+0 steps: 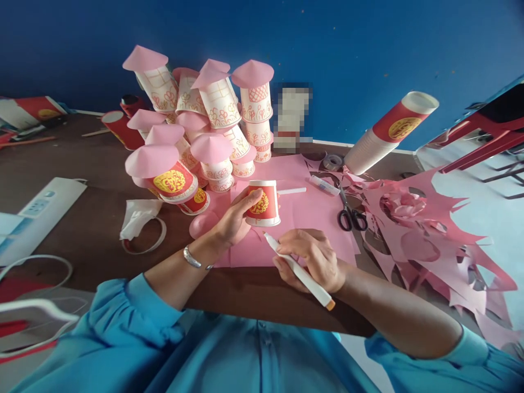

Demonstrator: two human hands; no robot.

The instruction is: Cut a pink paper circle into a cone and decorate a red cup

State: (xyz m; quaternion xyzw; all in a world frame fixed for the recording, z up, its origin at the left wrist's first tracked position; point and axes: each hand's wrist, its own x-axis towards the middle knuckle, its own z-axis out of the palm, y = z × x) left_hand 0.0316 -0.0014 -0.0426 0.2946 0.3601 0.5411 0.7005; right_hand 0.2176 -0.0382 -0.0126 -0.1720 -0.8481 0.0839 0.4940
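Observation:
My left hand (237,215) grips a red and white paper cup (262,204) with a yellow emblem, its rim turned down. Between the thumb and fingers of my right hand (311,259) is a white marker (301,273) with an orange end; its tip points up towards the cup and stays apart from it. Under both hands lies pink paper (295,218). A white marker cap or pen (292,190) shows just behind the cup. Left of the cup stand stacked paper cups with pink cone roofs (210,148), several bearing drawn flowers.
Black scissors (352,217), a glue stick (325,185) and a tape roll (333,161) lie to the right. Cut pink scraps (421,245) cover the right side. A tall stack of cups (388,134) leans behind them. A plastic bag (139,218) and a white box (41,218) sit left.

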